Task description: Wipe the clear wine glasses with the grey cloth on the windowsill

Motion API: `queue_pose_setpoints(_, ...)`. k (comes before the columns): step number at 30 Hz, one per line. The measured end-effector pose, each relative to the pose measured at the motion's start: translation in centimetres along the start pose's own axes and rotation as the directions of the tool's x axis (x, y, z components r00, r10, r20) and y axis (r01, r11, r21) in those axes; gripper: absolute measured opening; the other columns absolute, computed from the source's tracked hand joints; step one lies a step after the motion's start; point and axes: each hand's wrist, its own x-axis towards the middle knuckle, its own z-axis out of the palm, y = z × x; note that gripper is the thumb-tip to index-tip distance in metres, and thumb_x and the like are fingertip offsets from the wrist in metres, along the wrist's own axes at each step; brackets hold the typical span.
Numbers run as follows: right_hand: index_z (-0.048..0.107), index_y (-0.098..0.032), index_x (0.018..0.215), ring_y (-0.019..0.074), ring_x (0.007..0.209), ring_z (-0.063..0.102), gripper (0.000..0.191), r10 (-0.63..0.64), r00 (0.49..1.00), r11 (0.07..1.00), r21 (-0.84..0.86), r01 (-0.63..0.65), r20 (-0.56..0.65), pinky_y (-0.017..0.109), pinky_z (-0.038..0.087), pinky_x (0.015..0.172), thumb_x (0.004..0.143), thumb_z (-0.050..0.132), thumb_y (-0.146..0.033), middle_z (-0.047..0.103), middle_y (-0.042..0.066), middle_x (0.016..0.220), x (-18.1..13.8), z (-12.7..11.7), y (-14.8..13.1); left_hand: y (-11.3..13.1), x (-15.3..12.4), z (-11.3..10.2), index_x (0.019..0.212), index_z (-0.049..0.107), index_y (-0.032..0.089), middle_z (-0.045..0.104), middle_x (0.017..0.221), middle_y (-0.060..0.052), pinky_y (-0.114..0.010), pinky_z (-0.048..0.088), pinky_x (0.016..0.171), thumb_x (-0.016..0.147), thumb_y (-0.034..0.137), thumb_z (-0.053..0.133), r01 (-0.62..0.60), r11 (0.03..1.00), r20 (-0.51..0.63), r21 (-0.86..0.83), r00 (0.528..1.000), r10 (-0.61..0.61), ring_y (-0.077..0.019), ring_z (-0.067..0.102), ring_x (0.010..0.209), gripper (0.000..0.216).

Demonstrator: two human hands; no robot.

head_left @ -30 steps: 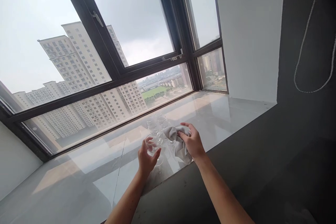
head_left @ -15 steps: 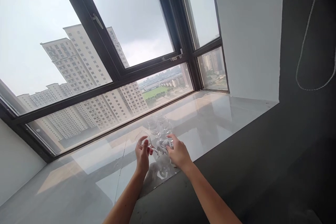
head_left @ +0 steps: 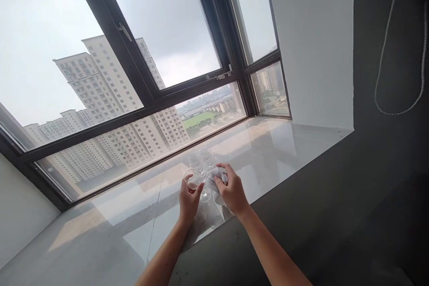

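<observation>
A clear wine glass (head_left: pixel 192 178) is in my left hand (head_left: pixel 190 199), my fingers curled round its bowl. Bunched in my right hand (head_left: pixel 233 190) is a light grey cloth (head_left: pixel 216 178), just to the right of that glass; whether the two touch I cannot tell. Directly behind my hands, more clear stemmed glasses (head_left: pixel 208 158) stand upright on the glossy sill. Part of another glass, with a round foot (head_left: pixel 205 195), shows between my hands. The lower ends of the standing glasses are partly covered by my fingers and the cloth.
The pale, reflective window sill (head_left: pixel 110 232) runs across the view, its front edge dropping off close to my wrists. Behind it rises a dark-framed window (head_left: pixel 150 98) with a handle (head_left: pixel 125 32). A beaded blind cord (head_left: pixel 378 85) hangs at the right.
My left hand has shifted a little right and the wine glass is turned more upright. My right hand has lifted the cloth slightly. The view has tilted a little.
</observation>
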Motion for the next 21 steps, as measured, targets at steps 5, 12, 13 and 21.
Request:
queue_pose_setpoints(5,0.056,-0.023,0.123,0.0179,0.073,0.064,0.039,-0.037,0.989,0.984,-0.18,0.01,-0.146,0.026,0.046,0.063,0.087,0.05,-0.036,0.07,0.004,0.094,0.9,-2.5,-0.4,-0.3,0.4,-0.1,0.12,0.052,0.02,0.055,0.065,0.005,-0.024,0.041,0.055,0.077,0.058,0.067,0.024,0.996,-0.013,0.091,1.0,-0.023,-0.0128,0.052,0.056,0.06)
queue_pose_setpoints(12,0.059,-0.023,0.116,0.0198,0.072,0.062,0.037,0.062,0.947,0.954,-0.259,-0.149,-0.314,0.027,0.043,0.064,0.081,0.051,-0.034,0.069,0.004,0.088,2.5,-5.5,1.7,-0.9,0.7,0.0,0.121,0.05,0.021,0.053,0.063,0.007,-0.023,0.04,0.054,0.077,0.058,0.068,0.038,0.996,0.006,0.083,0.999,-0.038,-0.0128,0.051,0.055,0.06)
queue_pose_setpoints(13,0.059,-0.023,0.115,0.0202,0.072,0.062,0.037,0.078,0.942,0.95,-0.263,-0.17,-0.327,0.027,0.043,0.065,0.08,0.051,-0.034,0.069,0.004,0.086,2.7,-5.7,2.2,-1.1,0.7,0.1,0.121,0.05,0.022,0.053,0.064,0.007,-0.023,0.04,0.055,0.076,0.057,0.068,0.035,0.996,0.007,0.082,0.999,-0.036,-0.0129,0.051,0.056,0.06)
queue_pose_setpoints(21,0.059,-0.022,0.113,0.022,0.081,0.063,0.036,0.164,0.924,0.93,-0.259,-0.261,-0.345,0.028,0.043,0.07,0.08,0.05,-0.032,0.069,0.006,0.091,3.1,-6.2,4.6,-2.6,1.3,0.1,0.108,0.062,0.02,0.059,0.068,0.002,-0.028,0.045,0.063,0.073,0.053,0.069,0.036,0.985,0.032,0.17,0.999,-0.042,-0.0165,0.057,0.063,0.049)
